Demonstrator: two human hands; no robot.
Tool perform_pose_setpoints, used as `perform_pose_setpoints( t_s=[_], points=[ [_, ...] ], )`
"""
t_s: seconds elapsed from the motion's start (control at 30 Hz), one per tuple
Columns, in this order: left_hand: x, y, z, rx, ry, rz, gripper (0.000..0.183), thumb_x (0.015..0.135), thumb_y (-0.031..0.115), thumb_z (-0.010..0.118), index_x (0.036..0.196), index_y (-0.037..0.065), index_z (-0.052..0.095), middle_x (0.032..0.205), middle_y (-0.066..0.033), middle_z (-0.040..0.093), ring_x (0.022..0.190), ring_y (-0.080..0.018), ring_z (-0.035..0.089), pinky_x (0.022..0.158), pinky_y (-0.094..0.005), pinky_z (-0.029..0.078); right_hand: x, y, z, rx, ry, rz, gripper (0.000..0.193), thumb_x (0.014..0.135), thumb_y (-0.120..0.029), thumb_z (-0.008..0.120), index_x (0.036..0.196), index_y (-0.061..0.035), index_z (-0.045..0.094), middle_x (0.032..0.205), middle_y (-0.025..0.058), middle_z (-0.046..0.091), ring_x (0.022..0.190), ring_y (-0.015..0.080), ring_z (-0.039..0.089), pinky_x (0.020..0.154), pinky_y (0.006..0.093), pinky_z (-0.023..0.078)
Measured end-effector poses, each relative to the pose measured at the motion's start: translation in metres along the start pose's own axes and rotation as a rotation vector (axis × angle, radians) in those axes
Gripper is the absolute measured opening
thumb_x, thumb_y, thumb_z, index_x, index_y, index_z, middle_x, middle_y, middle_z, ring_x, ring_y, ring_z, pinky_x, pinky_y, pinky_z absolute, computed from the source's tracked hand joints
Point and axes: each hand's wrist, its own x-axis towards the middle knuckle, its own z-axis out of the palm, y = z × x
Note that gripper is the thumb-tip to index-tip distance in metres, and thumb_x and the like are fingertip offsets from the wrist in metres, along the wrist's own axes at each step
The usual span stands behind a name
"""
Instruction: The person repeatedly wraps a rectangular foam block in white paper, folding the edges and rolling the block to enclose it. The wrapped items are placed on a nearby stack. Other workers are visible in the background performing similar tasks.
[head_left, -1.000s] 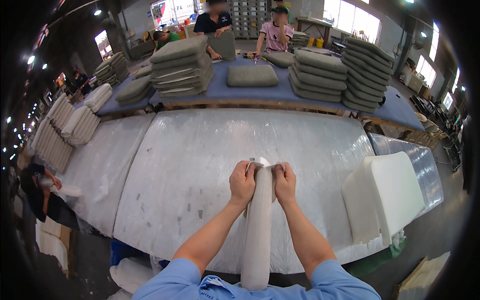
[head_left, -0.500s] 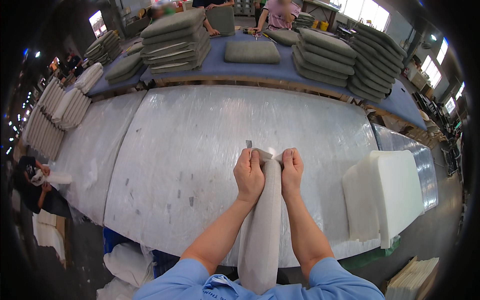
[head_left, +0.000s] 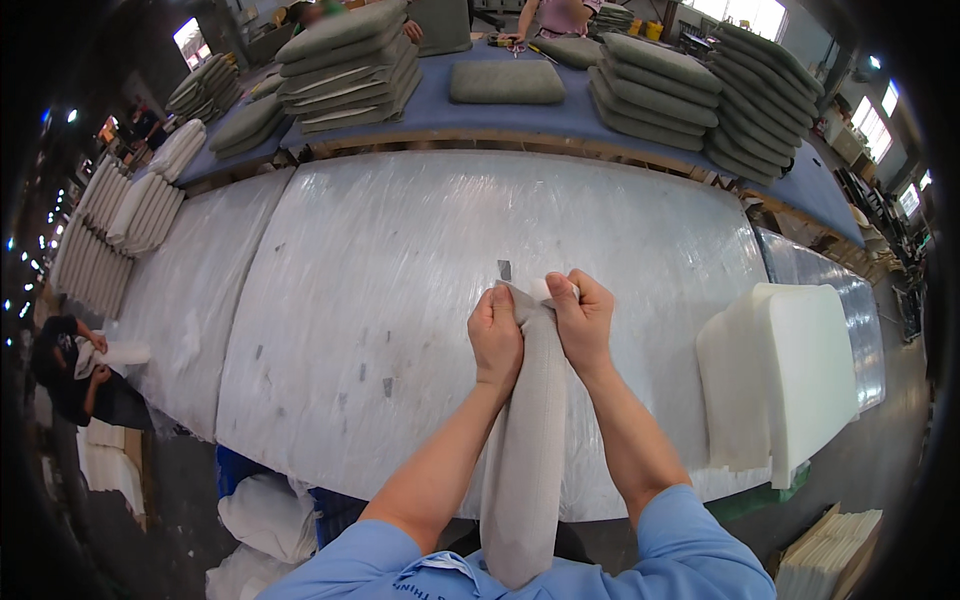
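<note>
A light grey cushion stands on its narrow edge between my forearms, its near end against my body. White filling shows at the open far end of its fabric cover. My left hand is closed on the left side of the cover's opening, thumb on top. On the other side, my right hand grips the cover's right edge by the white filling, thumb raised along the fabric. Both hands are above the plastic-wrapped table.
White foam pads stand at the table's right. Beyond it, a blue table bears stacks of grey cushions. Pale cushions are piled at far left, near a person handling a white piece. White bundles lie below the front edge.
My right hand has moved slightly up and to the right, pulling its side of the cover's opening. My left hand has barely shifted and keeps its hold.
</note>
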Motion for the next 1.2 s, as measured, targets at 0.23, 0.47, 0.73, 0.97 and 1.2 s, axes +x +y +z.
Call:
perform_pose_setpoints(
  t_s=[0.23,0.47,0.73,0.97,1.2],
  points=[
    [0.007,-0.009,-0.014,-0.048,0.009,-0.027,0.038,0.114,0.031,0.053,0.089,0.004,0.064,0.080,0.0031,0.056,0.076,-0.0076,0.047,0.068,-0.0280,0.043,0.013,0.002,0.016,0.011,-0.111,0.069,0.052,0.107,-0.037,0.070,0.069,-0.0075,0.049,0.066,-0.0079,0.044,0.065,0.0039,0.035,0.054,0.0280,0.031],
    [-0.002,0.002,-0.009,-0.358,-0.305,-0.113,0.033,0.113,0.032,0.059,0.096,0.005,0.068,0.089,0.0056,0.063,0.084,-0.0045,0.055,0.076,-0.0231,0.046,0.033,0.011,-0.001,-0.006,-0.169,0.231,0.051,0.104,-0.035,0.072,0.066,-0.0087,0.051,0.063,-0.0073,0.046,0.061,0.0037,0.037,0.052,0.0279,0.031],
    [0.013,-0.015,-0.020,-0.168,-0.437,-0.148,0.038,0.114,0.032,0.055,0.096,0.003,0.071,0.086,0.0056,0.063,0.080,-0.0044,0.054,0.073,-0.0239,0.046,0.040,-0.001,0.006,-0.114,-0.107,0.280,0.047,0.095,-0.022,0.076,0.060,-0.0075,0.049,0.058,-0.0051,0.045,0.056,0.0048,0.037,0.049,0.0303,0.031],
    [0.017,-0.016,-0.009,-0.107,-0.466,-0.157,0.041,0.116,0.034,0.050,0.114,0.000,0.073,0.100,0.0000,0.072,0.088,-0.0063,0.062,0.079,-0.0251,0.050,0.054,0.027,0.000,-0.158,-0.068,0.250,0.049,0.094,-0.018,0.075,0.059,-0.0106,0.042,0.059,-0.0069,0.042,0.057,0.0046,0.034,0.049,0.0305,0.028],
    [0.019,-0.002,-0.038,-0.113,-0.543,-0.158,0.032,0.111,0.033,0.061,0.121,0.003,0.068,0.108,-0.0009,0.070,0.103,-0.0087,0.060,0.091,-0.0279,0.049,0.047,0.025,0.006,-0.002,-0.067,0.217,0.046,0.100,-0.029,0.075,0.066,-0.0083,0.053,0.063,-0.0059,0.048,0.061,0.0044,0.038,0.053,0.0306,0.033]
  ],
)
